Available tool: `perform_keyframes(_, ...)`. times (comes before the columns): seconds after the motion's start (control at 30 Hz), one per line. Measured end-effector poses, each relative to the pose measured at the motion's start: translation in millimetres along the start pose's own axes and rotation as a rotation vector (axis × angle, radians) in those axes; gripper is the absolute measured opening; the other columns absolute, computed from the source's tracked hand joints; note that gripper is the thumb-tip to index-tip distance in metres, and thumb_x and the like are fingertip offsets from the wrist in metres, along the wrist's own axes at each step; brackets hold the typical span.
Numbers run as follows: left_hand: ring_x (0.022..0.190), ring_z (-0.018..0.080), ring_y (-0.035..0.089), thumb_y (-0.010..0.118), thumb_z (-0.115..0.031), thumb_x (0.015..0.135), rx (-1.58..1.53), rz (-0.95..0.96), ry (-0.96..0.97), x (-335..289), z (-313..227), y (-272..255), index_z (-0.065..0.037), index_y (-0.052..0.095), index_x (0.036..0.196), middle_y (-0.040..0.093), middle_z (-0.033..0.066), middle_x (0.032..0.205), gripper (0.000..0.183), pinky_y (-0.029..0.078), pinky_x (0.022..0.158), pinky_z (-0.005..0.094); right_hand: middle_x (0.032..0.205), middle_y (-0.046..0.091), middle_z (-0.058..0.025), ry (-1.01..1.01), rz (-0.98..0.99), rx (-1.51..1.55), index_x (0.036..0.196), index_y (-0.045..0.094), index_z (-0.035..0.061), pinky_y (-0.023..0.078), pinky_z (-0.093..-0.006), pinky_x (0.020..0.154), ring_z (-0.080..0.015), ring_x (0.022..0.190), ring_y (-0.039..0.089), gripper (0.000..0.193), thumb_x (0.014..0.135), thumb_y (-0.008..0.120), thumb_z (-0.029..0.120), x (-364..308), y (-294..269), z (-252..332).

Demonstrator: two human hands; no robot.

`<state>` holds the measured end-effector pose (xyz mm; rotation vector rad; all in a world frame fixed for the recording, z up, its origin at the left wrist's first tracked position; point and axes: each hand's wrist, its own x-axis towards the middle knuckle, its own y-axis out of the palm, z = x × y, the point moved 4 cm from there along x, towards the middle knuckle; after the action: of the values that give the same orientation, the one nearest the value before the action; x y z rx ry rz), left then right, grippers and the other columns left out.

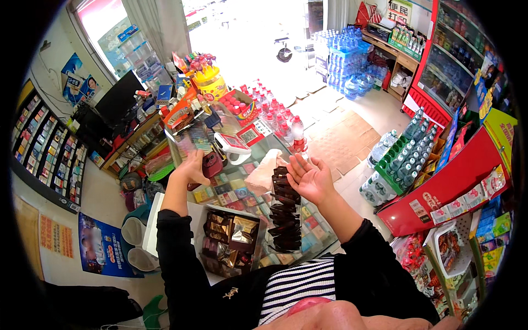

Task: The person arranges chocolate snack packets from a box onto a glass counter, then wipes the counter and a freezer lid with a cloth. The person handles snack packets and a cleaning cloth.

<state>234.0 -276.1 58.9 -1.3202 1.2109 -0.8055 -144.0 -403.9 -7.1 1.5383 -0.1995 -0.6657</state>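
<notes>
My left hand [191, 168] is over the left part of the glass counter, fingers stretched out and nothing visible in its grasp. Right beside it lies a dark red phone-like object [213, 164]; whether they touch I cannot tell. My right hand [311, 179] is raised palm up with its fingers apart and empty. A row of dark brown sachets [285, 220] runs down the counter to the left of that hand, with a pale pink cloth [265, 174] at its far end. Near my body, an open white box [200, 213] holds brown and gold packets [243, 229].
A white payment device [233, 146] stands on the glass counter [254, 204]. Bottles with red caps [275, 113] and a yellow tub [210, 81] are farther back. To the right are a green crate of bottles [397, 171] and a red display stand [434, 206]. Cardboard [344, 140] covers some floor.
</notes>
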Motion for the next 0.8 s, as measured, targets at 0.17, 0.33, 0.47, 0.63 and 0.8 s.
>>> perform_keyframes(0.17, 0.125, 0.0436, 0.05, 0.089, -0.031, 0.049, 0.014, 0.018, -0.046, 4, 4, 10, -0.001, 0.04, 0.136, 0.05, 0.0274, 0.127, 0.104, 0.046, 0.106, 0.0434, 0.128, 0.07, -0.0083, 0.012, 0.017, -0.009, 0.125, 0.067, 0.0091, 0.046, -0.0441, 0.104, -0.025, 0.12, 0.063, 0.038, 0.1, 0.049, 0.031, 0, -3, -3)
perform_keyframes(0.33, 0.129, 0.0436, 0.049, 0.091, -0.033, 0.049, 0.013, 0.044, -0.089, 12, 15, 31, 0.003, 0.039, 0.14, 0.05, 0.0298, 0.134, 0.111, 0.045, 0.11, 0.0424, 0.127, 0.071, -0.0081, 0.007, 0.007, -0.04, 0.124, 0.068, 0.0087, 0.047, -0.0426, 0.103, -0.0245, 0.12, 0.063, 0.036, 0.099, 0.05, 0.029, -6, 0, -6)
perform_keyframes(0.47, 0.136, 0.0429, 0.046, 0.094, -0.038, 0.049, -0.017, 0.106, -0.201, 15, 63, 65, 0.006, 0.039, 0.141, 0.046, 0.0313, 0.144, 0.116, 0.044, 0.112, 0.0429, 0.125, 0.071, -0.0072, -0.007, 0.033, -0.091, 0.124, 0.068, 0.0096, 0.048, -0.0397, 0.101, -0.023, 0.117, 0.063, 0.035, 0.099, 0.051, 0.028, -22, 9, -5)
perform_keyframes(0.63, 0.139, 0.042, 0.044, 0.096, -0.04, 0.049, -0.003, 0.237, -0.32, 22, 71, 92, 0.007, 0.034, 0.147, 0.042, 0.03, 0.15, 0.125, 0.045, 0.112, 0.0449, 0.124, 0.071, -0.0057, -0.076, -0.001, -0.142, 0.125, 0.068, 0.0101, 0.047, -0.0381, 0.101, -0.0221, 0.119, 0.062, 0.035, 0.099, 0.052, 0.027, -63, -5, 18)
perform_keyframes(0.8, 0.138, 0.042, 0.045, 0.096, -0.04, 0.049, 0.04, 0.292, -0.351, 24, 61, 105, 0.006, 0.034, 0.148, 0.044, 0.0296, 0.148, 0.126, 0.046, 0.111, 0.0469, 0.122, 0.071, -0.005, -0.165, -0.108, -0.124, 0.124, 0.068, 0.0098, 0.046, -0.0372, 0.102, -0.0223, 0.119, 0.061, 0.035, 0.097, 0.052, 0.025, -109, -30, 36)
